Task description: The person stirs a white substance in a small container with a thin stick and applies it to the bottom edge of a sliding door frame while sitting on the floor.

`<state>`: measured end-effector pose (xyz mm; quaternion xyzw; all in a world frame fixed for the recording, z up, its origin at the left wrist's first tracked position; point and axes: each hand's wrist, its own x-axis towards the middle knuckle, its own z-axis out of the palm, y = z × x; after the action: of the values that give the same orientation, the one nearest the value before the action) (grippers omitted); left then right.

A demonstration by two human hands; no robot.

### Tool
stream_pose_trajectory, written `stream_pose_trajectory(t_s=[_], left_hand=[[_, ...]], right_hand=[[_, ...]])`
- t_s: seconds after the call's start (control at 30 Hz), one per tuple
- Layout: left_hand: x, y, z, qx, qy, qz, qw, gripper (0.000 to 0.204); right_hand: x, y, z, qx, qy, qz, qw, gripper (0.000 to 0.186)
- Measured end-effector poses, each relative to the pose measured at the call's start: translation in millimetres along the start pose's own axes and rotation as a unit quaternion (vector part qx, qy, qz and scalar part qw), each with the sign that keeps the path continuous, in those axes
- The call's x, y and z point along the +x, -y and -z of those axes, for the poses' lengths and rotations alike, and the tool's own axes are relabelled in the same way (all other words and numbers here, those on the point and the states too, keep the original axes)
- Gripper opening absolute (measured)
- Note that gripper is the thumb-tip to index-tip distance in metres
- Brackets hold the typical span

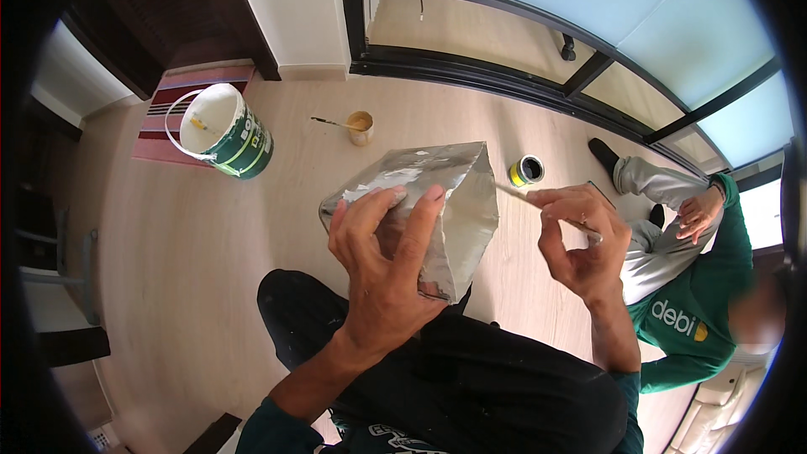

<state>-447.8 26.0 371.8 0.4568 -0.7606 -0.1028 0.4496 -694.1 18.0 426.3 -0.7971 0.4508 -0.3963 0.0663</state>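
Note:
My left hand [380, 273] is closed around a silvery, foil-like box [429, 170], with fingers and thumb spread across its upper side. White smears mark the silver surface. The box is tilted above my knees, and its pale open end [472, 227] faces right. A thin stick-like tool [521, 194] is pinched in my right hand [591, 244]. Its far tip lies by the rim of that open end; whether it touches cannot be made out. Whether the tool is a brush does not show.
A green-and-white bucket [244, 147] stands far left on a striped mat [154, 136]. Farther ahead are a small cup [360, 136] with a brush [329, 123] across it and an open can [527, 170] of dark content. A person in green [702, 311] sits at right. Dark-framed glass doors [471, 67] line the back.

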Motion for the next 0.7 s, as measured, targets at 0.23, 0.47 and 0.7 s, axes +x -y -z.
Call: stream_pose_trajectory(t_s=[0.23, 0.47, 0.7], left_hand=[[0.2, -1.9, 2.1, 0.004, 0.017, 0.008, 1.000, 0.103], [-1.1, -0.6, 2.0, 0.000, 0.010, 0.000, 1.000, 0.105], [-1.5, -1.9, 1.8, 0.001, 0.009, 0.001, 1.000, 0.107]], right_hand=[[-2.9, 4.6, 0.7, 0.007, 0.013, -0.018, 1.000, 0.026], [-4.4, 1.8, -0.3, 0.028, -0.012, -0.005, 1.000, 0.029], [-1.2, 5.0, -1.1, 0.009, 0.011, -0.002, 1.000, 0.028]])
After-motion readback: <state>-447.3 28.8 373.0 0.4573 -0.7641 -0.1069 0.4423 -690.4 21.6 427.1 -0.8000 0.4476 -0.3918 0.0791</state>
